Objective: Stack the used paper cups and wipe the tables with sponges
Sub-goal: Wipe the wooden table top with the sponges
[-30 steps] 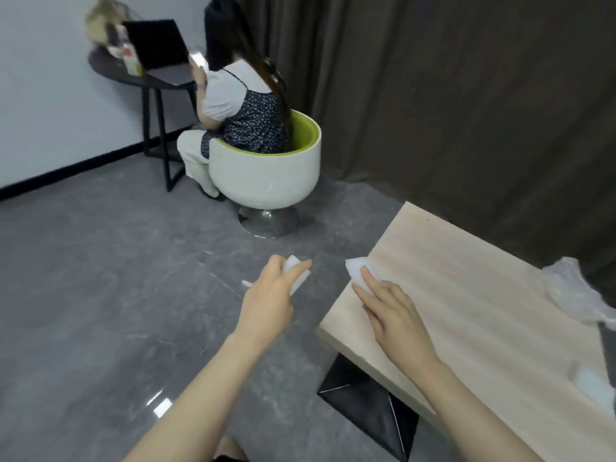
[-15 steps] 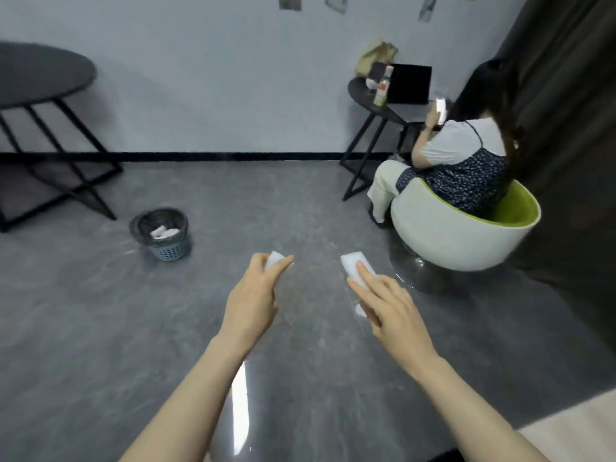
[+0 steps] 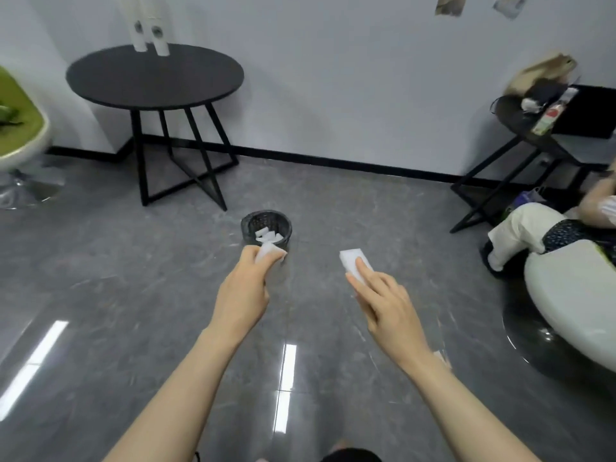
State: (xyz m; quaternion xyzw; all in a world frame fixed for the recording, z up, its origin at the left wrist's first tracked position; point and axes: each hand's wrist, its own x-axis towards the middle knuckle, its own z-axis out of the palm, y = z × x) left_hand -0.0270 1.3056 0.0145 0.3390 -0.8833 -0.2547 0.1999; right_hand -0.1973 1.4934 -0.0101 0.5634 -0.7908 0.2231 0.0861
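Beyond both sponge-holding hands [image 3: 241, 291], wastebasket [image 3: 266, 228].

Bin [image 3: 266, 228] on floor — before round table [image 3: 155, 75], cups [image 3: 151, 35] on it.

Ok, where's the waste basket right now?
In the head view the basket stands on the grey floor near the middle, just beyond the left hand and its sponge, in front and to the right of the round black table.
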